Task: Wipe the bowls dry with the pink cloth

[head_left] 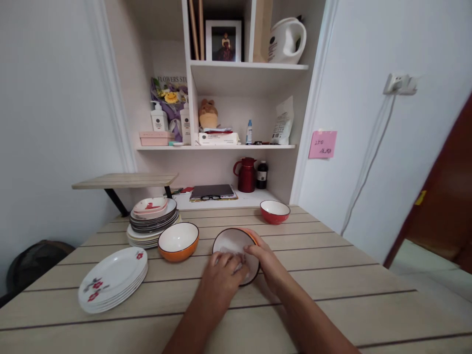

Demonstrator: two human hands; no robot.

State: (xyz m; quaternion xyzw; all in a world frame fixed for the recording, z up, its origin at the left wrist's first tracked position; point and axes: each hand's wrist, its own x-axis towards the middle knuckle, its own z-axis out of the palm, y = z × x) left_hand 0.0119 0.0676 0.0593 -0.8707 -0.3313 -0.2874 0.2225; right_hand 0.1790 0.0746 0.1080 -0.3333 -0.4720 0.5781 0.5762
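Note:
In the middle of the table, a bowl [229, 240] with a white inside, a dark rim and a strip of orange outside is tilted towards me. My right hand [268, 259] grips its right side, thumb over the rim and fingers behind. Inside the bowl, my left hand [223, 273] has its fingers bent against the inner wall. Something pale and crumpled seems to lie under those fingers, too hidden to name. Just left stands an orange bowl [179, 250], upright. Farther back on the right is a red bowl [275, 214].
A stack of white flowered plates [118, 269] lies at the left front. Behind it rises a stack of dark-edged plates [149, 225] topped by small pink dishes [149, 206]. A raised wooden shelf [127, 181], a laptop [212, 191] and a red jug [247, 175] are at the back.

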